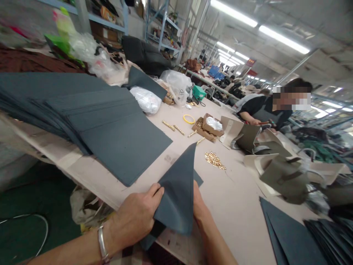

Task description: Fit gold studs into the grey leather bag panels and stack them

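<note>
A dark blue-grey leather panel (178, 191) is bent and raised above the table's front edge, between my two hands. My left hand (138, 211), with a silver bracelet at the wrist, pinches its left edge between thumb and fingers. Behind the panel's right edge is my right hand (199, 202); its fingers are mostly hidden by the leather, and it seems to support the panel from the back. Just beyond lies a small heap of gold metal fittings (214, 160). A stack of similar panels (116, 129) lies to the left.
Cardboard boxes (209, 127), a yellow tape roll (189, 119) and rows of gold pieces (168, 125) sit mid-table. More dark panels (286, 232) lie at right. Olive bag parts (284, 173) stand near a co-worker (267, 106) holding a hammer. Plastic bags (146, 99) lie behind.
</note>
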Tool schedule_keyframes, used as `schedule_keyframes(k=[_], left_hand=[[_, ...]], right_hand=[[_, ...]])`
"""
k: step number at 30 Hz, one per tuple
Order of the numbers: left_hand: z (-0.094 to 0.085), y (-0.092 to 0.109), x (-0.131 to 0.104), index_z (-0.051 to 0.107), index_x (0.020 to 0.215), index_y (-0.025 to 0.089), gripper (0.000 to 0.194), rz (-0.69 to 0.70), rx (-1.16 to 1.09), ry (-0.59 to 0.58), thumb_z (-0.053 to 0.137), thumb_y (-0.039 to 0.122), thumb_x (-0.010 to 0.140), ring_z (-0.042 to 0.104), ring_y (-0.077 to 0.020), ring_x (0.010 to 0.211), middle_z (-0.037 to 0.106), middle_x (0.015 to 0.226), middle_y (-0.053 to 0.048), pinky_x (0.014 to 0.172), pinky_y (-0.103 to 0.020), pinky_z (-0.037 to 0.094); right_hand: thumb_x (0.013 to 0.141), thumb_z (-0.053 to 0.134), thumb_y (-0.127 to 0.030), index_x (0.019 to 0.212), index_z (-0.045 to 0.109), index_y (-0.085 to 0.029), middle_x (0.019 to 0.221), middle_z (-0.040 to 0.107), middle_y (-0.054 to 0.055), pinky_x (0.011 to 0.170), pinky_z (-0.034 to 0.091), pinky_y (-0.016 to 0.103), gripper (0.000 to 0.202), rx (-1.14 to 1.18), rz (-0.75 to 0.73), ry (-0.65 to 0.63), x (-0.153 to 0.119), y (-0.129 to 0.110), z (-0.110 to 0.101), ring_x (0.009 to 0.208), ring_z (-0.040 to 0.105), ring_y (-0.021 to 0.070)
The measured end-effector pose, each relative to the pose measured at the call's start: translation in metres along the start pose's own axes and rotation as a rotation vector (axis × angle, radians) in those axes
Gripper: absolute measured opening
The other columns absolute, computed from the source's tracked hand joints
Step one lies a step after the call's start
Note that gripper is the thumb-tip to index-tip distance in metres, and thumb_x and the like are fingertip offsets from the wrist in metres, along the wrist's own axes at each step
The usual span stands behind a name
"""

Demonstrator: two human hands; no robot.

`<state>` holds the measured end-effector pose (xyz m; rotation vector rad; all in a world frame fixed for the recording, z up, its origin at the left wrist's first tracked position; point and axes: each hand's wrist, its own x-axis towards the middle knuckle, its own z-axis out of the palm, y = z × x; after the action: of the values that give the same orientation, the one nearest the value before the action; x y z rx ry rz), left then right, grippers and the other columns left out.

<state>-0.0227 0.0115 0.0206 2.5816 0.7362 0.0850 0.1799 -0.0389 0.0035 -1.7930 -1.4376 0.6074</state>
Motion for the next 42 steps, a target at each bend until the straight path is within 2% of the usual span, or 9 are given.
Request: schedule_keyframes(k=[6,11,16,24,28,33,37,39,42], left_hand=[[0.016,0.001,0.0,0.045,0.133,0.009,0.079,-0.03,0.089,-0.025,0.04,-0.001,0.055,0.06,-0.0301,0.114,0.047,0.138,-0.019,0.09,-0.044,0.055],[0.014,0.001,-0.002,0.044,0.135,0.012,0.081,-0.09,0.068,-0.064,0.04,-0.003,0.056,0.059,-0.0268,0.115,0.045,0.138,-0.017,0.094,-0.041,0.053],[0.016,0.001,-0.001,0.042,0.138,0.014,0.083,-0.118,0.041,-0.101,0.039,-0.004,0.057,0.057,-0.0239,0.118,0.043,0.14,-0.016,0.099,-0.037,0.049],[0.028,-0.009,-0.006,0.042,0.139,0.017,0.081,-0.076,0.025,-0.065,0.041,-0.002,0.059,0.054,-0.0235,0.122,0.045,0.139,-0.014,0.1,-0.035,0.048],[0.027,-0.01,-0.008,0.042,0.138,0.019,0.08,-0.033,0.024,-0.018,0.041,-0.001,0.061,0.052,-0.0222,0.124,0.048,0.137,-0.011,0.102,-0.035,0.046],[0.018,-0.006,-0.009,0.043,0.133,0.019,0.068,0.029,0.006,0.006,0.045,0.001,0.067,0.055,-0.0228,0.117,0.053,0.129,-0.011,0.096,-0.034,0.049],[0.01,-0.003,-0.009,0.045,0.126,0.016,0.051,0.091,0.047,0.043,0.048,0.006,0.076,0.058,-0.0235,0.108,0.055,0.121,-0.013,0.086,-0.032,0.053],[0.008,-0.003,-0.009,0.045,0.125,0.014,0.045,0.088,0.054,0.048,0.047,0.008,0.08,0.06,-0.0234,0.102,0.055,0.117,-0.013,0.081,-0.032,0.054],[0.009,-0.004,-0.009,0.048,0.121,0.013,0.036,0.118,0.071,0.052,0.044,0.013,0.085,0.061,-0.0231,0.089,0.057,0.109,-0.011,0.071,-0.033,0.054]], right_hand=[[0.087,0.046,-0.026,0.111,0.066,-0.011,0.097,0.071,0.01,0.082,0.048,0.032,0.035,-0.561,0.271,0.261,0.01,0.06,-0.075,0.086,0.065,0.0211],[0.089,0.044,-0.02,0.114,0.066,-0.013,0.111,0.068,0.013,0.091,0.043,0.032,0.035,-0.709,0.305,0.246,0.029,0.095,-0.103,0.1,0.062,0.0225],[0.091,0.043,-0.02,0.104,0.069,-0.017,0.109,0.068,0.012,0.09,0.043,0.03,0.03,-0.839,0.311,0.172,0.049,0.092,-0.102,0.1,0.063,0.0219],[0.085,0.047,-0.017,0.089,0.07,-0.011,0.094,0.07,0.021,0.08,0.047,0.037,0.024,-0.947,0.437,0.148,0.07,0.079,-0.096,0.091,0.067,0.0288],[0.084,0.048,-0.021,0.094,0.069,-0.008,0.093,0.07,0.023,0.078,0.048,0.039,0.026,-0.885,0.431,0.224,0.071,0.079,-0.099,0.087,0.068,0.0309],[0.087,0.048,-0.033,0.095,0.071,-0.014,0.083,0.073,0.011,0.073,0.053,0.033,0.031,-0.618,0.361,0.268,0.044,0.061,-0.106,0.079,0.07,0.024],[0.075,0.069,-0.044,0.093,0.072,-0.013,0.075,0.072,0.006,0.064,0.057,0.033,0.036,0.034,0.255,0.373,0.014,0.024,-0.079,0.064,0.068,0.0209],[0.07,0.075,-0.042,0.088,0.073,-0.015,0.069,0.07,0.004,0.06,0.057,0.031,0.032,0.171,0.234,0.268,0.002,0.003,-0.053,0.06,0.066,0.0183],[0.076,0.069,-0.04,0.086,0.072,-0.017,0.069,0.069,0.003,0.056,0.054,0.027,0.025,0.169,0.218,-0.008,-0.007,-0.016,-0.011,0.059,0.063,0.0158]])
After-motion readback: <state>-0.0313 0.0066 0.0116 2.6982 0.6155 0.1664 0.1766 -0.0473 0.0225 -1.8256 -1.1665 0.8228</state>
